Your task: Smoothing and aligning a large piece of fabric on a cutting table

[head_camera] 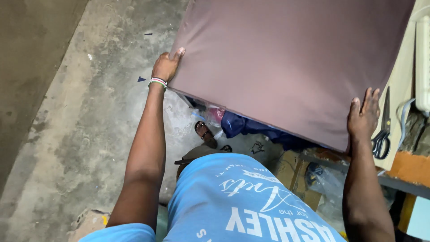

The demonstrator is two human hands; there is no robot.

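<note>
A large square cushion [286,58] covered in smooth brown-mauve fabric fills the upper middle of the head view. My left hand [166,65] grips its left edge, thumb on top, with a beaded bracelet on the wrist. My right hand [363,117] holds the near right corner, fingers spread flat on the fabric. The cushion is lifted above the floor and partly over a work surface at the right.
Black-handled scissors [382,134] lie on a pale board [403,89] at the right. Below the cushion are blue cloth [244,125], plastic bags and a cardboard box [291,168]. Grey concrete floor [89,112] spreads to the left. My sandalled foot [205,133] shows below.
</note>
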